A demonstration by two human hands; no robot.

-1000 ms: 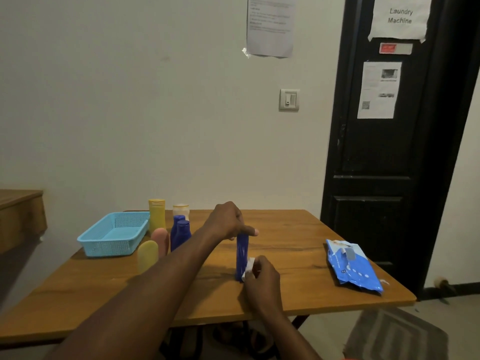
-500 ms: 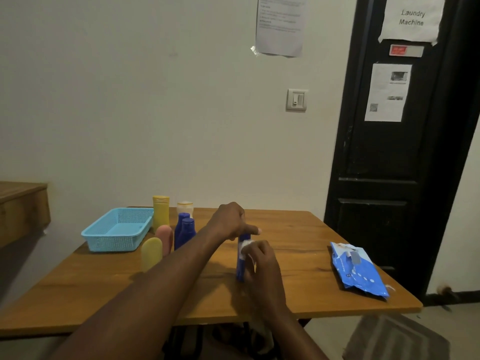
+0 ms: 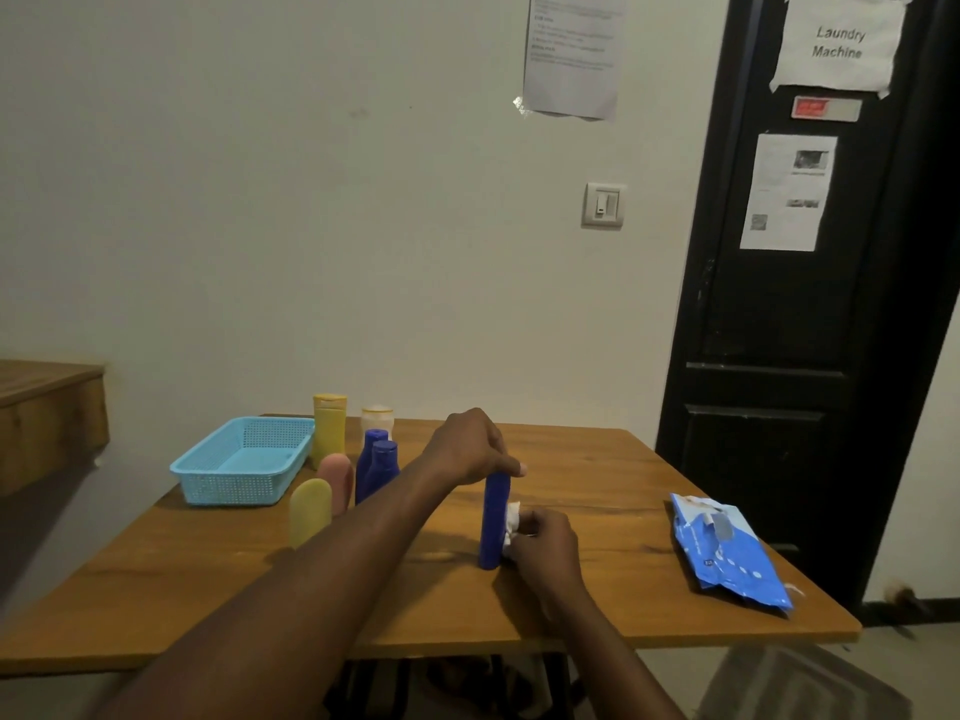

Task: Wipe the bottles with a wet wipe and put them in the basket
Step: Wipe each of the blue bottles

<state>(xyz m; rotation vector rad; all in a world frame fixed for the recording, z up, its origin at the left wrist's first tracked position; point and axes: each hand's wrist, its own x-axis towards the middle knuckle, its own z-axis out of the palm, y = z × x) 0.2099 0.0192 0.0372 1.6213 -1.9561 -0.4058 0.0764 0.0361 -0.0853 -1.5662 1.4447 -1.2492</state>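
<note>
I am facing a pale wall and a black door at the right of the frame, with a wooden worktop stretching across the lower half. Near its middle a tall blue bottle is standing upright. My left hand is curling over its top, gripping it from above to steady it. My right hand is pinching a white wet wipe and pressing it against the bottle's lower side, so I judge I am midway through wiping this one.

The light blue basket is waiting at the left of the frame, holding nothing I can see. The other bottles are clustering just beside it. A blue pack of wipes is lying at the right.

The next move, I expect, is calling for finishing the rub round the sides. After that comes carrying the bottle past the cluster without toppling it and lowering it into the basket.
</note>
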